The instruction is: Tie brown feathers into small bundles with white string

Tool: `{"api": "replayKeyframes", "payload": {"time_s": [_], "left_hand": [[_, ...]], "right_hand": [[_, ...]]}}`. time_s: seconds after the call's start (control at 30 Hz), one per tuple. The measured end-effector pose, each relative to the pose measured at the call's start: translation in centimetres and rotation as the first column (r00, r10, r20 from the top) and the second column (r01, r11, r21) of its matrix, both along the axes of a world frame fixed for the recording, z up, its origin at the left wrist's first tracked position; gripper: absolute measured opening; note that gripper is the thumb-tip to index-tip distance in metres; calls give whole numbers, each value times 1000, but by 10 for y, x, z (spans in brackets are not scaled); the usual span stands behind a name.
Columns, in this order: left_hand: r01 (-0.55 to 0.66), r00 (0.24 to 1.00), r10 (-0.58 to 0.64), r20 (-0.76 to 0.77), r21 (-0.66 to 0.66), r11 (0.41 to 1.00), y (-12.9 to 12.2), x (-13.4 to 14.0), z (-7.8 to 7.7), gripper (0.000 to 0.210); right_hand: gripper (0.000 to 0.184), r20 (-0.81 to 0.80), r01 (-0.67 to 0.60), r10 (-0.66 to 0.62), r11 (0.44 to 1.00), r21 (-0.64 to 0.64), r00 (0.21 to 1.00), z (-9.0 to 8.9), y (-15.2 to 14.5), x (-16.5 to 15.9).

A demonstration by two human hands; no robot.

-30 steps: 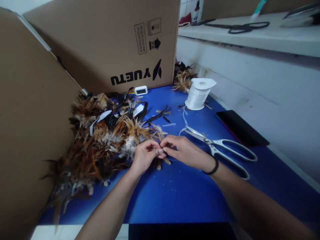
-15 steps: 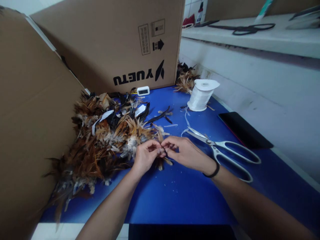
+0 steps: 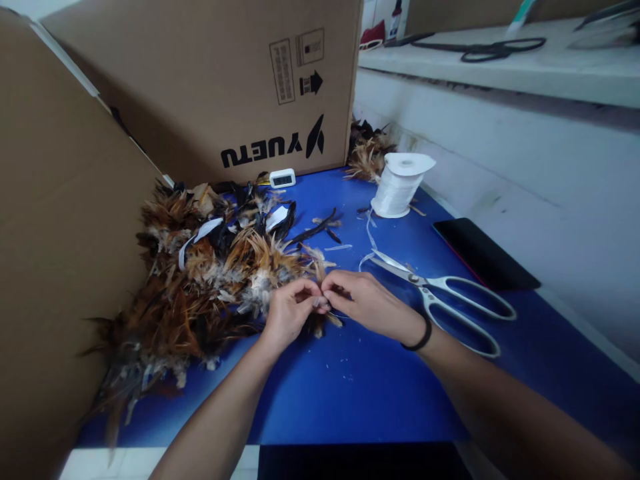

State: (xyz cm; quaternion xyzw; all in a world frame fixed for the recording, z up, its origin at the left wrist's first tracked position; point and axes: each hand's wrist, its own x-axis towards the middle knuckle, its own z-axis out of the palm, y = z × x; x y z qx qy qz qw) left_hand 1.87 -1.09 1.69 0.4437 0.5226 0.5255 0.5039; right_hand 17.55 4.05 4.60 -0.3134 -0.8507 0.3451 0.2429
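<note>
My left hand (image 3: 291, 308) is closed in a pinch on small brown-and-grey feathers (image 3: 319, 303), whose tips poke out above and below the fingers. Right against it, my right hand (image 3: 367, 301) has thumb and forefinger pressed together at the same spot; what they grip is hidden. A thin pale strand (image 3: 339, 315) runs beneath the right fingers. Beside my left hand spreads a large heap of brown, black and grey feathers (image 3: 190, 287). Scissors with white handles (image 3: 423, 280) lie partly spread to the right of my right hand, a white ribbon end near their blades.
A spool of white ribbon (image 3: 401, 190) stands at the back of the blue tabletop (image 3: 320, 400). A black phone-like slab (image 3: 485, 253) lies by the wall. Cardboard (image 3: 200, 87) encloses the left and back. A small white digital display (image 3: 283, 178) and dark scissors on a ledge (image 3: 500, 50) also show.
The view has shifted slightly, so everything sits a little further left and higher. My right fingertips have changed position slightly at the feathers; both hands stay together.
</note>
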Motion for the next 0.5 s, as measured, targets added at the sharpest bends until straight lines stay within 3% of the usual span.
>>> {"api": "replayKeyframes", "payload": {"time_s": [0.13, 0.5], "left_hand": [[20, 999, -20, -27, 9, 1000, 0, -1, -1, 14], [76, 995, -76, 60, -7, 997, 1, -4, -1, 24]], "right_hand": [[10, 59, -23, 18, 995, 94, 998, -3, 0, -2], [10, 17, 38, -40, 995, 91, 999, -8, 0, -3]]}}
